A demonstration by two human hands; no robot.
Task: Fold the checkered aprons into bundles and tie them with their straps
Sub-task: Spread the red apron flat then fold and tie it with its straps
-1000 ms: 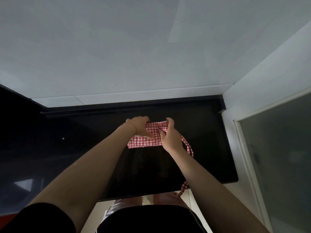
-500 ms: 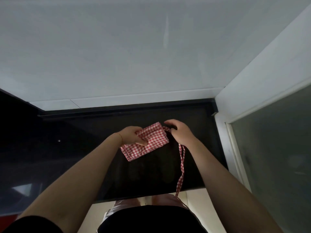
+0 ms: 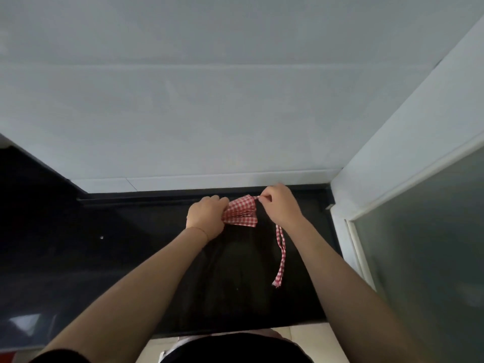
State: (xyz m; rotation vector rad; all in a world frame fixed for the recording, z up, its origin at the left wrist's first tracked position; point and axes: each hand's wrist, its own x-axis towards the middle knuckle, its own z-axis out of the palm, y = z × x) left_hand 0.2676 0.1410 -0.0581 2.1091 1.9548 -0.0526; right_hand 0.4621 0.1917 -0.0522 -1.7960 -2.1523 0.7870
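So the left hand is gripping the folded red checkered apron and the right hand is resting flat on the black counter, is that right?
Not quite. In the head view the right hand pinches the strap at the apron corner. The left hand does grip it.

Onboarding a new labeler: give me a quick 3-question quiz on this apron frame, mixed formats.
1. True or false: the folded apron bundle lies flat on the black counter with neither hand on it.
2. What does the right hand pinch? A) the bundle's top right corner, where the strap starts B) the strap's free end C) nothing
3. Fill in: the loose strap hangs ____ the right wrist.

Key: 1 false, the left hand grips it; 2 A; 3 below.
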